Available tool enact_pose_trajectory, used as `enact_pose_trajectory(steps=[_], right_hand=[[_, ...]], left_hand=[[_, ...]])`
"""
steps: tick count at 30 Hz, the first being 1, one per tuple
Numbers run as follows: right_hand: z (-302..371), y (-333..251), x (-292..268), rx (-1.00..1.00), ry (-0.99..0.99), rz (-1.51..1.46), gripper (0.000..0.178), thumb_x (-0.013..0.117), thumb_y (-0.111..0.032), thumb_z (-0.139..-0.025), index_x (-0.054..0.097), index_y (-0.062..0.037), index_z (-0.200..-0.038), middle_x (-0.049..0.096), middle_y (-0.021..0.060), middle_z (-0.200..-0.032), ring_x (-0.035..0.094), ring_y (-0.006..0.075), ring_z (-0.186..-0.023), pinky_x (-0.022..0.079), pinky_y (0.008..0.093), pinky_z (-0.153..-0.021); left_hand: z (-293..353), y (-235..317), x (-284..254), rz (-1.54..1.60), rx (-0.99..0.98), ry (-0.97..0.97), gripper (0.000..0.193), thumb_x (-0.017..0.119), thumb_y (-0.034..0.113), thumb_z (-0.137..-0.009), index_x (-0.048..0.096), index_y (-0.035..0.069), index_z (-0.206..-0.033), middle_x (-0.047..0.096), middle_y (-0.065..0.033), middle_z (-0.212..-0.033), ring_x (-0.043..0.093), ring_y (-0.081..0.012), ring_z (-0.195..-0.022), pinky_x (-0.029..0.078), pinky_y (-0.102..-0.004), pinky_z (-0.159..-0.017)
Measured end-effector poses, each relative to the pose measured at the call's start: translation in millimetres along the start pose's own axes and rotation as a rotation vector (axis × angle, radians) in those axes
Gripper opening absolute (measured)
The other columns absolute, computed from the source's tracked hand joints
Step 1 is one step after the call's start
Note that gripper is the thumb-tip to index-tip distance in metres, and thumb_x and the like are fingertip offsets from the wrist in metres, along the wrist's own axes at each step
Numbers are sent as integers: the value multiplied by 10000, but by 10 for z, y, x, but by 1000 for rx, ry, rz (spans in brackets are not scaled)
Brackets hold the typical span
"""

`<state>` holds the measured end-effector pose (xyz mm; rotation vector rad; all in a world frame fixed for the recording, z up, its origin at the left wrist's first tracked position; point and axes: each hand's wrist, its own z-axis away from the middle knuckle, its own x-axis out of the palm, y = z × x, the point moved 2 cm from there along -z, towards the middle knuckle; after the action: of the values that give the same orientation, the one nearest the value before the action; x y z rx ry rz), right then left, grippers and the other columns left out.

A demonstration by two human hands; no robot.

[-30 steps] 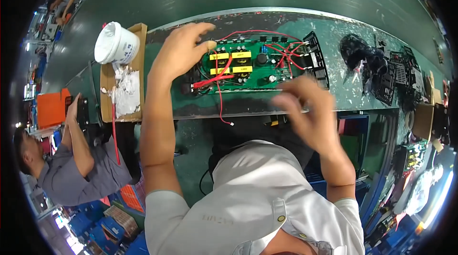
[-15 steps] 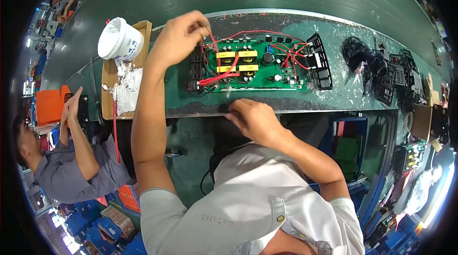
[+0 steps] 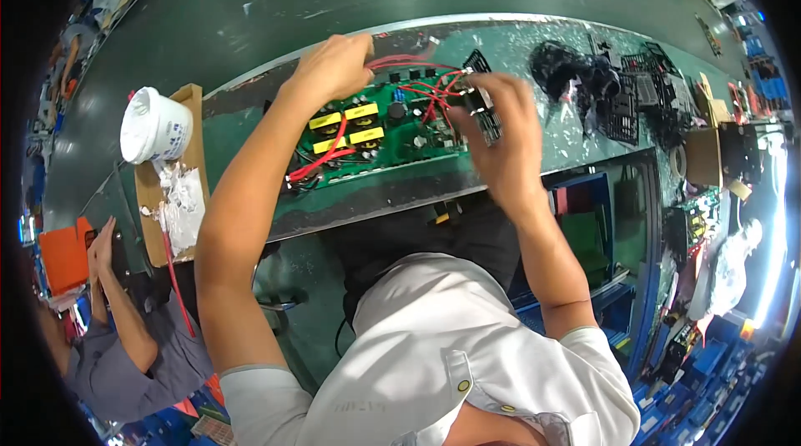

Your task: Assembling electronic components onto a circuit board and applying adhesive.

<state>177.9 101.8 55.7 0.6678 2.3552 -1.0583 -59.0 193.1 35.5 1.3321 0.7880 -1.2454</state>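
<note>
A green circuit board [image 3: 392, 148] with yellow-topped transformers [image 3: 362, 111] lies on the bench, its red wires running across it. At the board's far edge my left hand [image 3: 329, 70] is closed in a pinch by a long red wire [image 3: 405, 59] and seems to hold its left end; the fingertips are partly hidden. My right hand [image 3: 513, 133] reaches over the slotted black end panel [image 3: 477, 62] at the board's right end. Its thumb and fingers are apart, beside the red wires there, with no clear grip on anything. The hand covers part of the panel.
On the left a white tub [image 3: 157, 131] stands by a cardboard tray [image 3: 197, 154] holding white, paste-smeared material. Black plastic [image 3: 563, 66] and slotted black panels [image 3: 622, 112] lie to the right. Another person's hands [image 3: 102, 250] are at the far left.
My right hand has risen from the bench's front edge to the board's right end. My left hand stays at the far edge by the red wire. The view has shifted.
</note>
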Motion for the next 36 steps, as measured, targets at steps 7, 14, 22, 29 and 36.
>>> enact_pose_trajectory(steps=[7, 14, 22, 29, 36], right_hand=[[120, 504, -198, 324, -276, -30, 401, 741, -133, -841, 607, 8, -1192, 646, 185, -982, 634, 335, -820, 502, 390, -732], [64, 544, -304, 227, -271, 25, 443, 748, -84, -810, 609, -51, -1229, 636, 148, -1080, 608, 273, -817, 502, 355, -695], [-335, -117, -375, -39, -359, -67, 317, 709, -86, -851, 659, -51, -1161, 669, 138, -952, 637, 228, -716, 508, 304, -638], [62, -33, -388, 381, -512, -495, 205, 616, -139, -971, 674, 17, -1090, 667, 41, -756, 602, 67, -687, 473, 234, -604], [429, 146, -159, 698, -590, -804, 156, 593, -94, -980, 669, 19, -1057, 656, 16, -804, 612, 57, -753, 492, 214, -662]], left_hand=[[-85, -592, -75, 469, -75, 89, 266, 675, 172, -842, 695, -9, -1036, 698, -69, -900, 620, -144, -743, 481, -303, -666], [540, -246, -588, 899, -144, 332, 190, 656, 205, -922, 745, 66, -1016, 617, 37, -768, 443, -2, -581, 306, -173, -502], [832, 862, -439, 621, 270, 223, 150, 697, 103, -861, 702, 6, -975, 583, -86, -760, 559, -158, -635, 427, -295, -575], [892, 916, -186, 439, 365, 279, 130, 713, 107, -833, 701, 14, -923, 572, -94, -797, 580, -250, -651, 453, -340, -591], [932, 933, -27, 307, 451, 404, 110, 738, 113, -812, 693, 29, -867, 605, -69, -859, 623, -260, -660, 480, -380, -581]])
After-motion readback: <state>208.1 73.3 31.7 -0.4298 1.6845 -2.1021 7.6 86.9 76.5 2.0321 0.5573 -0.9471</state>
